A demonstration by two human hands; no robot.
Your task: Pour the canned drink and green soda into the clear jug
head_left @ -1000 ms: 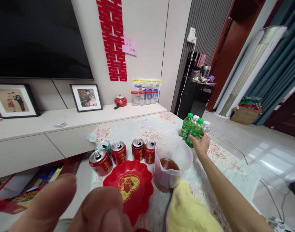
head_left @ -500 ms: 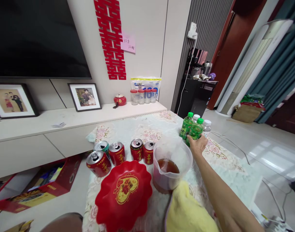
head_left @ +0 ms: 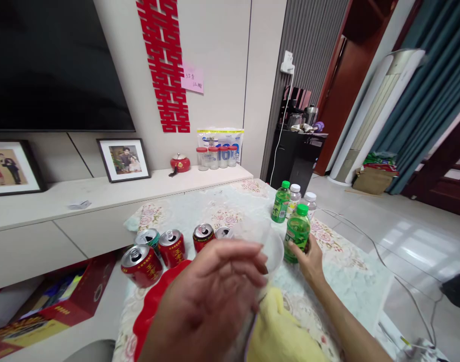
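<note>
My right hand (head_left: 311,259) is wrapped round a green-capped bottle (head_left: 298,232) with a green label, at the right of the table. My left hand (head_left: 215,296) is raised close to the camera, palm showing, fingers bent but apart, holding nothing. It covers part of the clear plastic jug (head_left: 276,249) and of the red scalloped plate (head_left: 143,314). A yellow cloth (head_left: 285,332) lies between the hands. Behind the held bottle stand another green bottle (head_left: 281,203) and two white-capped bottles (head_left: 293,201).
Opened drink cans (head_left: 142,266) stand at the table's left. Beyond the flowered tablecloth (head_left: 248,201), a white cabinet (head_left: 82,201) holds framed photos, a red pot (head_left: 180,163) and red-lidded jars (head_left: 214,158). A cable (head_left: 366,236) runs over the floor at the right.
My left hand has come into view over the plate and jug. My right hand has drawn the green bottle nearer, away from the other bottles. The view has shifted slightly.
</note>
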